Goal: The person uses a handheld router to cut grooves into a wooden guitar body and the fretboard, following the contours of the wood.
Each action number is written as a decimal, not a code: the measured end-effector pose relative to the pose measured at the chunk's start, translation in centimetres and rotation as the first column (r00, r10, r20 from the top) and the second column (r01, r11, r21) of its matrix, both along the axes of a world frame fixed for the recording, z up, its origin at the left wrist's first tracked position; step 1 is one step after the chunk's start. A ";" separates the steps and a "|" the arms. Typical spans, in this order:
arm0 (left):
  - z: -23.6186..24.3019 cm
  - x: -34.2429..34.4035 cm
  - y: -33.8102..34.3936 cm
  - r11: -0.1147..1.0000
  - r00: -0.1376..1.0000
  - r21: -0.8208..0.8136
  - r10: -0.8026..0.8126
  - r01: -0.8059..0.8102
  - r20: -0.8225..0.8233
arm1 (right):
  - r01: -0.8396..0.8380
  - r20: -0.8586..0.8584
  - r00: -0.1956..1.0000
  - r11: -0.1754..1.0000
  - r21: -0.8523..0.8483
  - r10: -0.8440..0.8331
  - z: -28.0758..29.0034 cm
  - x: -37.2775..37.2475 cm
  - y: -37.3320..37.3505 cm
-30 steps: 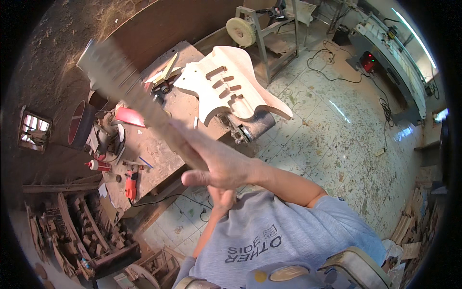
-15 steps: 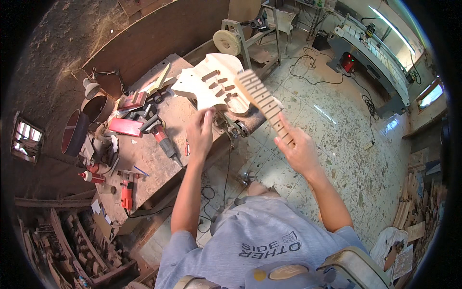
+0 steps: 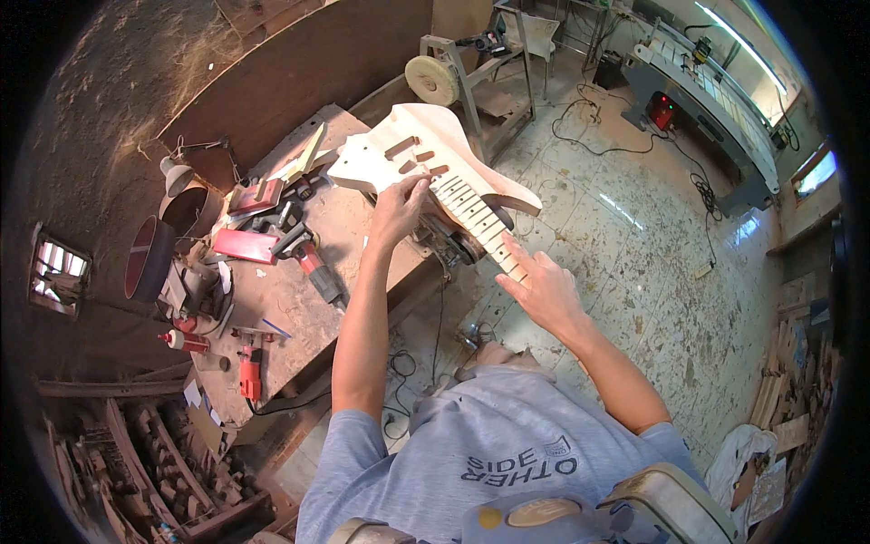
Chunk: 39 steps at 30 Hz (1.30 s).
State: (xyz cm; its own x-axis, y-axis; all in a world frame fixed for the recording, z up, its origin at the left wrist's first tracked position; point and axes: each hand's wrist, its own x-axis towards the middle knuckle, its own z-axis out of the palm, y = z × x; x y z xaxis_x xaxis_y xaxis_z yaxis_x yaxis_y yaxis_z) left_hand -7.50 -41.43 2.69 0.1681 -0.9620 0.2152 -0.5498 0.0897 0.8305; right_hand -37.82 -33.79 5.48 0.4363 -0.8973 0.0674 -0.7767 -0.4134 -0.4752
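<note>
1. Fingers of the left hand (image 3: 397, 210) curl down onto the inner end of the guitar neck (image 3: 478, 220), where it meets the unfinished guitar body (image 3: 408, 154); the hand presses there, bent but not wrapped round anything.
2. The right hand (image 3: 541, 292) sits at the neck's outer end, fingers loosely spread and lying along the fretboard edge. Whether the thumb hooks underneath cannot be told from this view.
3. The neck runs slantwise from the body out past the edge of the workbench (image 3: 299, 299), so its far part hangs over the floor with only the right hand near it.
4. The body lies flat on the bench, pale bare wood with routed pockets showing.
5. Judging by the material, the neck is stiff and fairly light, the body heavier; raw wood should give a dry, sure hold, though the fret ends and thin edges look easy to dent. Best taken along the sides, one hand near the joint.
6. Farther out on the bench lie a power tool (image 3: 308, 258), a red box (image 3: 243, 246) and a red drill (image 3: 249, 374); a buffing wheel (image 3: 431, 80) stands behind.
</note>
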 end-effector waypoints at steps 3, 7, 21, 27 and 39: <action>0.0 -0.1 -0.3 1.000 0.999 -0.016 0.003 -0.002 0.032 | 0.012 -0.030 1.000 1.000 0.029 -0.011 0.3 0.4 -0.1; -0.7 0.2 -1.1 0.999 0.998 -0.024 0.025 -0.024 0.060 | -0.046 -0.051 0.997 0.993 0.110 0.052 1.5 0.3 -0.2; 0.6 -0.7 -1.4 0.996 0.995 0.063 0.057 -0.063 0.086 | -0.041 -0.123 0.991 0.993 0.112 0.054 1.4 1.1 0.0; -1.3 0.0 -2.5 0.994 0.998 0.088 0.061 -0.060 -0.017 | -0.083 -0.101 0.990 0.987 0.137 0.097 1.3 1.1 -0.3; 1.9 -2.5 -3.9 0.962 0.960 0.243 0.057 -0.127 0.275 | -0.165 -0.116 0.974 0.957 0.239 0.197 1.3 0.0 -2.0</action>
State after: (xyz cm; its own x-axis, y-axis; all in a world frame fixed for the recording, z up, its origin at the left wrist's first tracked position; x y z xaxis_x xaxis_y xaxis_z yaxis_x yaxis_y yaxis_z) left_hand -10.01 -45.30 4.56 0.2291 -0.9733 0.0128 -0.7474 -0.1675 0.6429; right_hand -37.77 -35.76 6.83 0.5834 -0.7873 -0.1996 -0.7631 -0.4470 -0.4668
